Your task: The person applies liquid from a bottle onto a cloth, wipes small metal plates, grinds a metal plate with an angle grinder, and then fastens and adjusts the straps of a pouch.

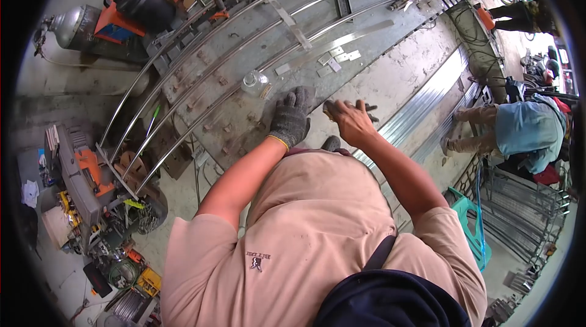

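My left hand (293,118), in a dark grey knit glove with a yellow cuff edge, rests by the near edge of the metal worktable (226,107). Its fingers are stretched out and nothing shows in them. To its right is my right hand (354,124), bare, with bent fingers closed on what looks like a matching grey glove (371,108), mostly hidden by the hand. A clear glass jar (256,84) stands just beyond my left hand. Farther back lie several small flat metal plates (332,61) and a long flat strip (364,35).
Curved metal tubes (223,52) arch over the table, joined by a flat crossbar (278,10). Shiny metal profiles (421,107) lie at right. Another person (528,125) bends over near a green plastic stool (469,223). Tools and a gas cylinder (76,27) stand at left.
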Demonstrator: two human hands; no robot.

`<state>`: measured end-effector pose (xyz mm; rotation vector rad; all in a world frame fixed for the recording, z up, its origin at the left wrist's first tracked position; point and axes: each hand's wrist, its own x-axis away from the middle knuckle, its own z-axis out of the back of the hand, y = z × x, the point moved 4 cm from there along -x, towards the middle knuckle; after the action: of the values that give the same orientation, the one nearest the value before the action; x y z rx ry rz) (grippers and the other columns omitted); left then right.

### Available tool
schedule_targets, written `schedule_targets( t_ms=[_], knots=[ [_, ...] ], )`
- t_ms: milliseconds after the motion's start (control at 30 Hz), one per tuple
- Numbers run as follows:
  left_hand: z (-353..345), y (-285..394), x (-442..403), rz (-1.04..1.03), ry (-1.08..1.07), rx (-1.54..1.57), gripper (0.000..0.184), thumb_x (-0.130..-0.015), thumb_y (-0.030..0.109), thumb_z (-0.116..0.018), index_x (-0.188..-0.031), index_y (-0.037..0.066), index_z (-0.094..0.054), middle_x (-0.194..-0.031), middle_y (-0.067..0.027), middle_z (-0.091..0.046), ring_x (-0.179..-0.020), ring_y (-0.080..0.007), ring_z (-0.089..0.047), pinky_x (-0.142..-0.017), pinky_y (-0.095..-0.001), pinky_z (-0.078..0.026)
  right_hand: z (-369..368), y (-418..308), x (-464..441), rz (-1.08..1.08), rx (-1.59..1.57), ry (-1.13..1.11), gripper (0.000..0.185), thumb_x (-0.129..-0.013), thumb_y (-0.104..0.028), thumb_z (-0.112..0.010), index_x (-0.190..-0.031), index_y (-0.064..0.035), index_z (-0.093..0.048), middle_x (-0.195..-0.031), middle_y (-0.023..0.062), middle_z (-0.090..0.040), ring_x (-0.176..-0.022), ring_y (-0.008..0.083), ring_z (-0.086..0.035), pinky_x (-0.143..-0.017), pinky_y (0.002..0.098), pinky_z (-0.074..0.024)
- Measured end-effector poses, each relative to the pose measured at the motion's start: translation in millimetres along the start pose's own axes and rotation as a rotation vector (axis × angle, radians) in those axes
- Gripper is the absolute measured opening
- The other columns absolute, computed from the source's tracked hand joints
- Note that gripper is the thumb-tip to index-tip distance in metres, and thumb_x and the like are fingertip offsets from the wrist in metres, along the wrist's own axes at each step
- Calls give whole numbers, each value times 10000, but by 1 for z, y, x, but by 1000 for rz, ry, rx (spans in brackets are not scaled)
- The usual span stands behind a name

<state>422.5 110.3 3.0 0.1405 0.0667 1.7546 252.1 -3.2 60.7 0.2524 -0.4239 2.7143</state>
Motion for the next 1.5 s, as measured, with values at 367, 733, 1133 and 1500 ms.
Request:
schedule_targets(
  t_ms=[367,733,1133,1500],
  knots=[
    [30,12,-108,42,163,-39,369,-1033,384,-664,-1298,131,-702,-1244,-124,-670,-1223,-339,-634,-972,-538,-541,9,65,117,-425,-165,-56,591,-868,31,-569,-1440,-70,-682,-1178,176,-622,-1202,359,-635,-1025,545,-400],
    [28,15,-134,153,9,71,204,-961,242,-790,-1144,154,-774,-1246,-143,-734,-1237,-365,-687,-955,-502,-581,62,63,149,-526,-346,214,748,-848,70,-577,-1573,-115,-603,-1243,204,-621,-1153,433,-636,-1085,503,-406],
    [211,97,-50,-333,583,816,183,-923,53,-851,-1023,60,-698,-1055,-160,-750,-996,-404,-726,-897,-484,-581,160,26,132,-496,-1268,546,309,-994,-250,-891,-1031,-13,-697,-834,-45,-650,-751,43,-554,-644,280,-453],
    [263,101,-18,-545,787,543,266,-867,-10,-880,-1099,76,-781,-1113,-123,-812,-1015,-340,-781,-891,-446,-603,196,5,86,-332,-1438,622,426,-881,-105,-981,-1188,-14,-700,-865,-11,-703,-704,83,-644,-619,286,-535]
  ],
)
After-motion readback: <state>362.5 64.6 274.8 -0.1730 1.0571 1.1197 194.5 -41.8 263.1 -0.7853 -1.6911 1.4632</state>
